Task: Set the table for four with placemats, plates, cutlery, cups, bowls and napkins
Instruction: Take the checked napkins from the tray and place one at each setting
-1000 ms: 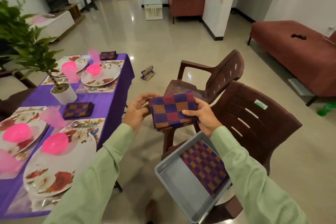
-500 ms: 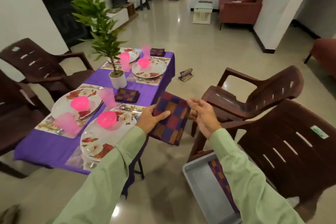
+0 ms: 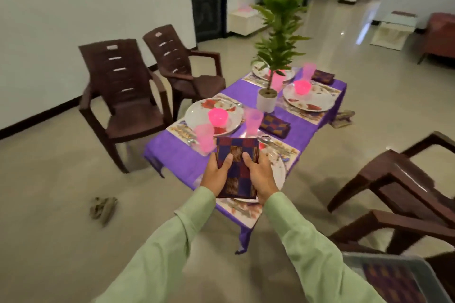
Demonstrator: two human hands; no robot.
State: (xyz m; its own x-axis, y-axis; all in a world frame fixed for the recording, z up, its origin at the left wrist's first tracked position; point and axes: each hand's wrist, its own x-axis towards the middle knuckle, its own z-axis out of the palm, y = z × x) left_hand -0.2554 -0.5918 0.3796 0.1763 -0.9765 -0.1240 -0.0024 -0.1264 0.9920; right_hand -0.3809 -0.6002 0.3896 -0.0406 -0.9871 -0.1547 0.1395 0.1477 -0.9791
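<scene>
Both hands — left hand (image 3: 216,174) and right hand (image 3: 258,176) — are gripping a folded checked napkin (image 3: 236,167), holding it above the near place setting (third napkin, I'd judge); next it is needing a bare spot on the purple surface (image 3: 177,155) beside the plate (image 3: 279,172).

Woven checked cloth is noted for the napkin (image 3: 236,167). The tablecloth (image 3: 177,155) appears matt purple fabric. Cups (image 3: 254,118) look translucent pink plastic; the chairs (image 3: 123,96) moulded brown plastic; the floor (image 3: 61,204) glossy.

Potted plant (image 3: 267,101) stands mid-table (image 3: 177,155), between four plates.
</scene>
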